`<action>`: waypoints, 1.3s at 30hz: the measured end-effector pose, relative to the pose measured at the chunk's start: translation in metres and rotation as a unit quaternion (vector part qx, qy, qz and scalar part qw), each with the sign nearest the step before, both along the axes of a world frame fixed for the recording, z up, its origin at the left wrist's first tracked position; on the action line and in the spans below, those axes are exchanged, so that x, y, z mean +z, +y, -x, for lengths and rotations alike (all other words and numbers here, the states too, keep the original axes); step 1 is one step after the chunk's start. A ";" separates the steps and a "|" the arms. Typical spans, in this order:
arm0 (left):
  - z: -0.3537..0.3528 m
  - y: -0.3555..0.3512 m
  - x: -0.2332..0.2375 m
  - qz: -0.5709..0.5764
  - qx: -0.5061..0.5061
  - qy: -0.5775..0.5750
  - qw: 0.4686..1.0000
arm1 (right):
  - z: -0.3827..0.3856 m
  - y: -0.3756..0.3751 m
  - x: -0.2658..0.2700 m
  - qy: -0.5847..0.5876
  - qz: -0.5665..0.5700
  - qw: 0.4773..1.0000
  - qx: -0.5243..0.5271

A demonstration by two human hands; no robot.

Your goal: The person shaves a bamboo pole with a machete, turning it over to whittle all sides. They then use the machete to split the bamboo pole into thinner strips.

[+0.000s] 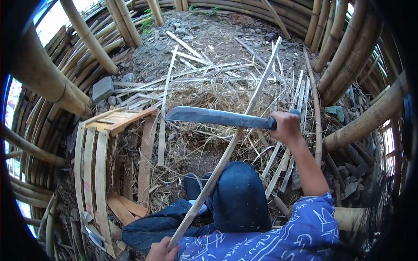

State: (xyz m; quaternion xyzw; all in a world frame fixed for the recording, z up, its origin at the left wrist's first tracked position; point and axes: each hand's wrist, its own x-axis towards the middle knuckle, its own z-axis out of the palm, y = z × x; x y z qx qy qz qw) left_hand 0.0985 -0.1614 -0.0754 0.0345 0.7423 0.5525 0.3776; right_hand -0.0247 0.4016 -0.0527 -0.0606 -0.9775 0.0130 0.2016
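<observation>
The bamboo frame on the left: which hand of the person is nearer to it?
Left. The left hand, gripping the long strip, is just right of the lower end of the bamboo frame. The right hand holds the machete well away to its right.

Bare dirt ground (204, 35) up top, grey and pebbly, and it's littered! Pale split bamboo strips (191, 74) lie criss-crossed over it, fanning out in every direction. Below them sits a tangled heap of dry shavings (209, 98), straw-coloured, spread wide across the middle. Off to the left, a flat grey stone block (102, 89) rests on the soil. Nearer, a slatted bamboo frame (93, 161) stands on the ground, and dark rocks (350, 178) pile up on the right.
</observation>
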 end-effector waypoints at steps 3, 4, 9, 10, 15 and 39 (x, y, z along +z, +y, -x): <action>0.029 0.023 -0.002 0.079 -0.005 -0.186 0.979 | -0.006 -0.040 -0.007 0.040 0.083 0.996 0.000; 0.039 0.048 0.014 0.080 -0.035 -0.033 0.996 | -0.010 -0.053 -0.009 0.047 0.111 0.993 -0.007; 0.056 0.102 0.037 0.047 -0.062 0.032 0.996 | -0.017 -0.111 -0.020 0.099 0.258 0.959 -0.055; 0.057 0.113 0.034 0.019 -0.064 0.018 0.998 | -0.017 -0.118 -0.019 0.106 0.313 0.942 -0.065; 0.055 0.167 0.031 -0.135 -0.087 -0.135 0.978 | -0.023 -0.131 0.014 0.118 0.418 0.898 -0.066; 0.053 0.188 0.050 0.032 -0.152 0.105 0.982 | -0.052 -0.129 0.060 -0.110 0.164 0.980 0.004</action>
